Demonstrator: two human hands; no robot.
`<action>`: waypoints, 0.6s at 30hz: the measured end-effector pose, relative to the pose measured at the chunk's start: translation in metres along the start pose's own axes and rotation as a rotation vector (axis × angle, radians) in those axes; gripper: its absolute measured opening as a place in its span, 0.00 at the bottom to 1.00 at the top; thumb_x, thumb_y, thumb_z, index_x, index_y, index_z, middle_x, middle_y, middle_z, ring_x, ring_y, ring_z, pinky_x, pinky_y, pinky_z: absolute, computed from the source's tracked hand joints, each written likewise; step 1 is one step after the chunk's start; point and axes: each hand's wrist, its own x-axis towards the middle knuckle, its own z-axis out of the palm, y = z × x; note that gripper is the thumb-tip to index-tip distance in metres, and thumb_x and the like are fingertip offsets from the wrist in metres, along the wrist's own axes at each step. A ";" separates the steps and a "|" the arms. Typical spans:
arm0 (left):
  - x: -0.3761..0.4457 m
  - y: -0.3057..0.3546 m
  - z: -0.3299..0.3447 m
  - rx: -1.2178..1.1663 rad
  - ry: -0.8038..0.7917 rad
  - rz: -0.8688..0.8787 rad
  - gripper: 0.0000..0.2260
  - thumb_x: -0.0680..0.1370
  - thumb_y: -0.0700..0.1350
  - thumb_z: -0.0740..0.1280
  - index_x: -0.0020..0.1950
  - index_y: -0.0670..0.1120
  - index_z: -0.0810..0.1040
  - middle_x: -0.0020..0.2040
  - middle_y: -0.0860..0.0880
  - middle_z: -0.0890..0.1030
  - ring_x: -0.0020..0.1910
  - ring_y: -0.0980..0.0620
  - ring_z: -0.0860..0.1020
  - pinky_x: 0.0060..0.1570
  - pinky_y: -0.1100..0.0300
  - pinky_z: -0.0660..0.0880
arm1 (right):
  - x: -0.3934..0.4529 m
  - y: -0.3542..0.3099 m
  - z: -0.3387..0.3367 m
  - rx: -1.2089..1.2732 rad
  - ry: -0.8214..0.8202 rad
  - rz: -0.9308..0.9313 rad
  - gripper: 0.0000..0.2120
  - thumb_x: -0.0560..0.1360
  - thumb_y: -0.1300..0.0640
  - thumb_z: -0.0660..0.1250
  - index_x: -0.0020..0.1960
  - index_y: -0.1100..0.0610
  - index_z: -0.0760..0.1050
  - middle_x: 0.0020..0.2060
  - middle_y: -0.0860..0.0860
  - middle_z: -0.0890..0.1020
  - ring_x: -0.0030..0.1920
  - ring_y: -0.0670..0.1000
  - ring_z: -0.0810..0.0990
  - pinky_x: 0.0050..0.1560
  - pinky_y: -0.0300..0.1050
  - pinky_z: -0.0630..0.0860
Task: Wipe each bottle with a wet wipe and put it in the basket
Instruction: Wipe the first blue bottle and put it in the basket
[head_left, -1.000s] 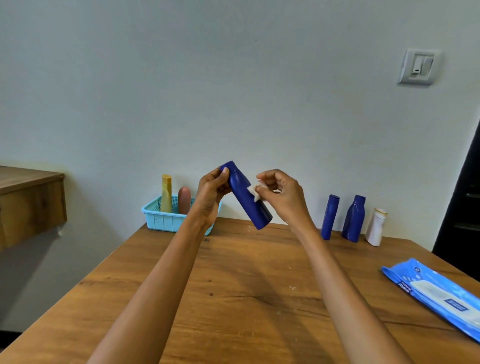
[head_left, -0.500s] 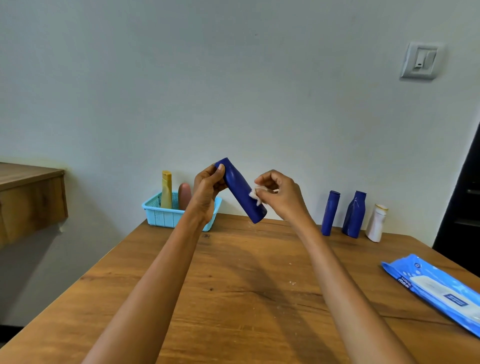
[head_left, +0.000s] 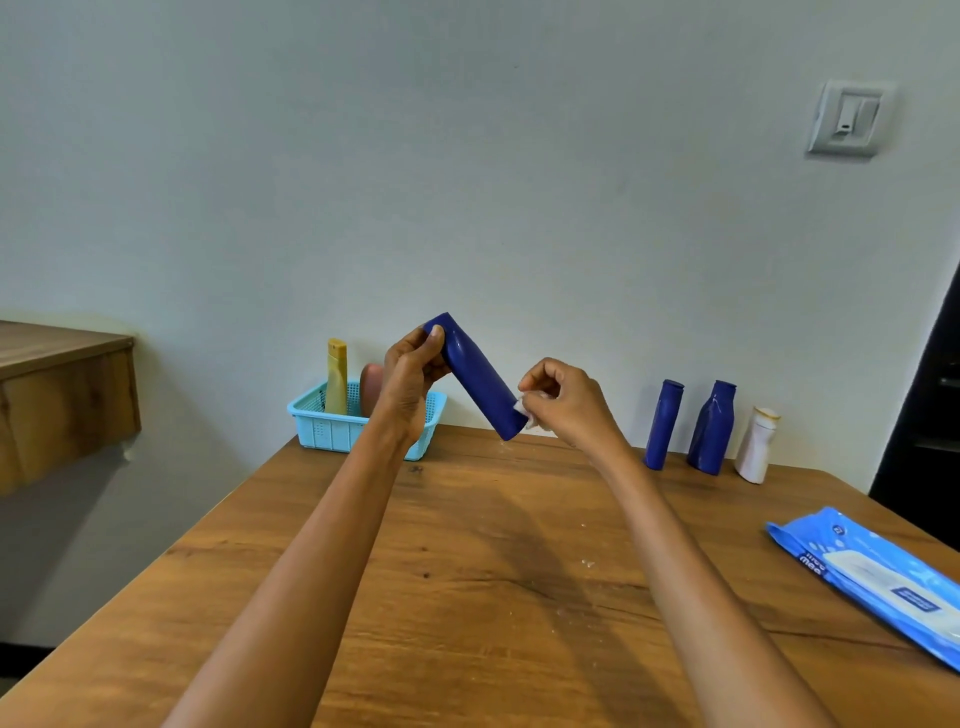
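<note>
We grip the blue bottle tilted in the air, right of the basket: our left hand curls round its upper end, while our right hand pinches a wet wipe against its lower end.

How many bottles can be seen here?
6. One blue bottle is held in the hands; a yellow and a pinkish one stand in the basket; two blue and one white stand by the wall. The basket may hide more.
</note>
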 end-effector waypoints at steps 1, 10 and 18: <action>-0.001 -0.001 0.002 0.012 -0.025 -0.013 0.06 0.79 0.42 0.62 0.52 0.44 0.77 0.40 0.50 0.81 0.42 0.55 0.79 0.46 0.63 0.77 | 0.001 0.001 0.001 0.020 0.024 -0.006 0.05 0.73 0.65 0.65 0.45 0.56 0.76 0.37 0.46 0.78 0.35 0.41 0.77 0.33 0.29 0.72; -0.011 -0.010 0.018 0.298 -0.405 -0.079 0.09 0.80 0.41 0.61 0.58 0.42 0.77 0.46 0.47 0.81 0.45 0.54 0.80 0.48 0.63 0.76 | 0.007 -0.016 0.005 0.210 0.321 -0.143 0.04 0.74 0.62 0.69 0.43 0.53 0.76 0.39 0.44 0.80 0.42 0.41 0.78 0.46 0.39 0.78; -0.011 -0.012 0.022 0.248 -0.352 -0.059 0.11 0.79 0.41 0.61 0.59 0.39 0.77 0.48 0.44 0.81 0.47 0.51 0.80 0.49 0.62 0.76 | 0.002 -0.009 0.012 0.180 0.294 -0.138 0.08 0.77 0.59 0.65 0.54 0.54 0.80 0.47 0.43 0.82 0.45 0.32 0.77 0.43 0.26 0.72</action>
